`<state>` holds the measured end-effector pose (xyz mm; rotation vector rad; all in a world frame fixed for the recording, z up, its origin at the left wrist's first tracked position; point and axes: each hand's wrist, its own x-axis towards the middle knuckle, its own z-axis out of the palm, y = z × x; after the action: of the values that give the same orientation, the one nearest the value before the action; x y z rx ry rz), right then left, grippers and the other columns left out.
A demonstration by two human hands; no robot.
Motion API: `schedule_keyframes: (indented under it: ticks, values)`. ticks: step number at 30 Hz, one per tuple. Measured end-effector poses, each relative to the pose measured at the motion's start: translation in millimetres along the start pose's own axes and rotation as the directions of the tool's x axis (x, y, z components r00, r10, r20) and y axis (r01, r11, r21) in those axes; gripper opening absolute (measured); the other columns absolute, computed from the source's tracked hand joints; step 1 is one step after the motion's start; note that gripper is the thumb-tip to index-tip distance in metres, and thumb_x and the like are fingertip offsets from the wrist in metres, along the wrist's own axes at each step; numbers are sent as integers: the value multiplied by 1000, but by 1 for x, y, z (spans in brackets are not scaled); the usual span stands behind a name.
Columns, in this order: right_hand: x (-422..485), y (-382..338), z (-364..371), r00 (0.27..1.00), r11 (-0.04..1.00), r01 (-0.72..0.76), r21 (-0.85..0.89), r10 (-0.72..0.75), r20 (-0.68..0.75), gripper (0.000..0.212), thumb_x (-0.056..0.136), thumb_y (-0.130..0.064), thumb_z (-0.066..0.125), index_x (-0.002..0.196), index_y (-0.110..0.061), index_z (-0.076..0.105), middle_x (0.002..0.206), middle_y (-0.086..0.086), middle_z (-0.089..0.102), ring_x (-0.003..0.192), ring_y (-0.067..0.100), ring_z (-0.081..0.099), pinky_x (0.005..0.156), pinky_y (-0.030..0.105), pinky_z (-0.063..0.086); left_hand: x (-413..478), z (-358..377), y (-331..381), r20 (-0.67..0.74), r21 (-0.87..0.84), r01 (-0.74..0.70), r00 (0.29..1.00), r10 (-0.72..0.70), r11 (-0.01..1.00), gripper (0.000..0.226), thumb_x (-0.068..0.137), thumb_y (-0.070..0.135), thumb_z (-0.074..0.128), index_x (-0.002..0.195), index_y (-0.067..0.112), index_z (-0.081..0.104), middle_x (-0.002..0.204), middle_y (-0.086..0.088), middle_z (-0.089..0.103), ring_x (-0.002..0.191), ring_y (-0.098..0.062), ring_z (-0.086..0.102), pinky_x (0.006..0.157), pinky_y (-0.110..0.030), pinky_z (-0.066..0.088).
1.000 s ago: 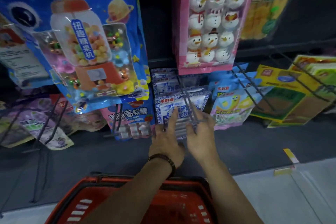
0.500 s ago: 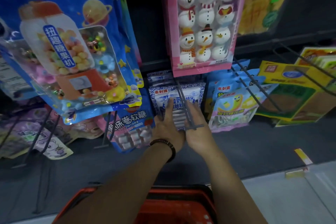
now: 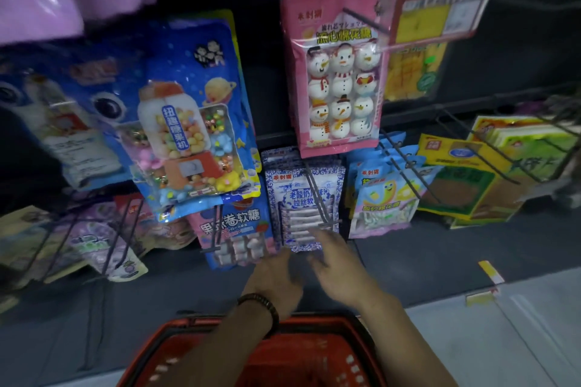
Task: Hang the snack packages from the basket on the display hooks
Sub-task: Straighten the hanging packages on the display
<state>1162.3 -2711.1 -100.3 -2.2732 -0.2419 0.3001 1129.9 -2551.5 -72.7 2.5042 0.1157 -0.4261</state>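
A blue-and-white snack package hangs on a double wire hook in the lower row of the display. My left hand, with a dark bead bracelet on its wrist, is just below the package, fingers apart, holding nothing. My right hand is beside it, its fingertips near the package's bottom edge, also spread and holding nothing. The red basket sits under my forearms; its contents are hidden or blurred.
A pink snowman marshmallow pack hangs above. A blue candy-machine pack hangs to the left. Pink-and-blue roll-candy packs hang at lower left, blue-yellow packs and yellow-green packs at right. Bare wire hooks jut out between them.
Both hands have drawn back and down from the blue-and-white package on its hook. The view has tilted up, showing more of the upper rows.
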Motion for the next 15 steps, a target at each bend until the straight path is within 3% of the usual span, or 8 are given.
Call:
schedule_keyframes:
  ticks: [2,5,10,15]
  values:
    - [-25,-17,0,998,998,46,-48,-49,-48,47,103,-16,59,149,-19,53,147,7,52,141,23,48,112,21,32,-30,-7,-6,-65,2,-43,997,43,999,27,89,44,41,99,29,60,99,2,68,90,-22,69,80,-41,58]
    - [-60,-41,0,993,992,91,-89,-97,-66,37,101,-20,59,138,-26,59,134,-2,58,127,18,56,104,27,44,-75,-20,-11,-187,29,-158,969,161,987,21,87,39,45,99,29,60,100,7,65,91,-17,67,81,-37,55]
    - [-101,-93,-9,980,977,162,-139,-176,-97,43,103,-23,58,143,-34,49,137,-12,45,127,13,52,103,29,47,-130,-59,-16,-301,86,-277,908,290,957,32,92,35,57,123,40,55,127,19,49,118,-8,54,98,-30,51]
    - [-93,-156,-18,932,930,277,-243,-321,-166,58,105,-27,57,158,-36,35,156,-12,28,146,16,39,111,38,49,-135,-109,-14,-441,268,-269,820,366,925,69,83,28,68,143,45,40,146,1,32,130,-28,40,106,-42,48]
